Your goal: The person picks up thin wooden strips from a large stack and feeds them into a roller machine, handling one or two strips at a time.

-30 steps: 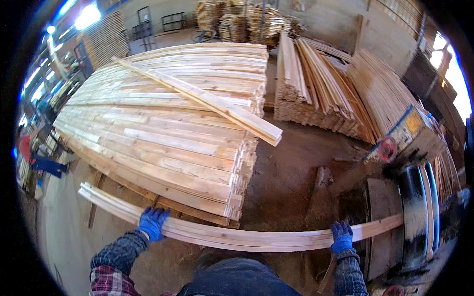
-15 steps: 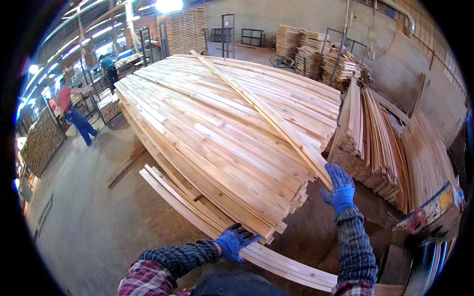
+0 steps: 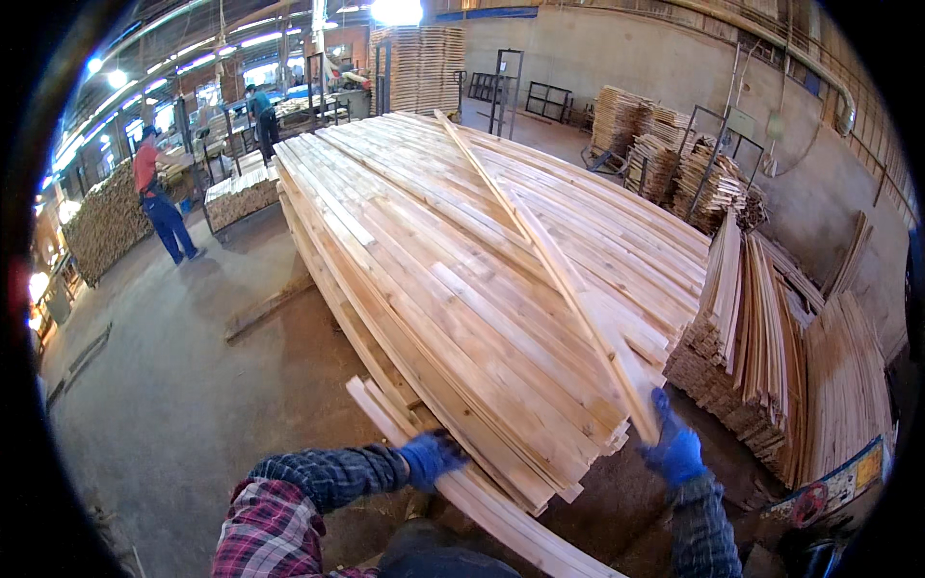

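Note:
My right hand (image 3: 676, 445), in a blue glove, grips the near end of a long wooden board (image 3: 578, 308). This board lies slantwise on top of a big stack of planks (image 3: 462, 318), its far end near the back edge. At the stack's near left side, my left hand (image 3: 431, 459), gloved in blue with dark fingers, is at a few loose narrow boards (image 3: 511, 520). These boards run from the stack's left flank toward the front, in front of my body. Motion smears the left fingers, so their hold on the boards is unclear.
Bundles of thin strips (image 3: 747, 328) stand right of the stack, beside a blue-edged machine part (image 3: 833, 482). Further piles (image 3: 665, 140) line the back wall. A person in a red top (image 3: 159, 197) and another in dark clothes (image 3: 261, 116) stand at the far left. A timber (image 3: 270, 310) lies on the floor.
The view has turned somewhat to the left. My left hand has shifted along the loose boards, which have slid nearer to me. My right hand stays on the slanting board's end.

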`<state>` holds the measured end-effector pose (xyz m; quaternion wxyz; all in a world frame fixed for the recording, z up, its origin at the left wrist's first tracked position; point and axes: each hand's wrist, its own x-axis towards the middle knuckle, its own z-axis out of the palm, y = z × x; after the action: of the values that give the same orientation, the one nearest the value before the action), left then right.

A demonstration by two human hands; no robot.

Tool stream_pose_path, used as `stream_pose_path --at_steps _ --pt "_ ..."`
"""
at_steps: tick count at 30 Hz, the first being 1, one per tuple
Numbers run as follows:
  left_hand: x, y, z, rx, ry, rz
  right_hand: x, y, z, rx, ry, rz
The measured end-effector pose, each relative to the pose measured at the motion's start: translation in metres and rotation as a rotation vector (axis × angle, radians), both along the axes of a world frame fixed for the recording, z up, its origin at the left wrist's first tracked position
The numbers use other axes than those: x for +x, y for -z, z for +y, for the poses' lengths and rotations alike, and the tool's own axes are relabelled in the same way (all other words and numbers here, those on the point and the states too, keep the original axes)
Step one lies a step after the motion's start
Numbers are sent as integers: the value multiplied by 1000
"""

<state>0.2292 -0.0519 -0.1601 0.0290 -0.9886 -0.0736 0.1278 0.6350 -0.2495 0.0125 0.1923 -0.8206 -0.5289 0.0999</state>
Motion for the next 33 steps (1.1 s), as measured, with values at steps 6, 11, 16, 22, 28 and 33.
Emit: stream_pose_path --at_steps 6,11,16,22,28,33 --pt "55 -75 -47 -1043 -100 -365 -59 13 -96 127 -23 94" --pt "148 -122 -3 -2146 -609 -1065 -104 -34 -185 42 -20 -4" --pt "213 -130 45 -2549 -690 -1099 -131 -54 -280 -184 113 -155" --pt "247 -95 13 -2510 -842 -1084 -147 -24 -345 -54 169 -181" --pt "196 -127 -28 -2565 -785 -1050 -152 -52 -348 283 508 408" --pt "177 -108 -5 -2398 -572 -1257 -114 -17 -352 259 451 280"
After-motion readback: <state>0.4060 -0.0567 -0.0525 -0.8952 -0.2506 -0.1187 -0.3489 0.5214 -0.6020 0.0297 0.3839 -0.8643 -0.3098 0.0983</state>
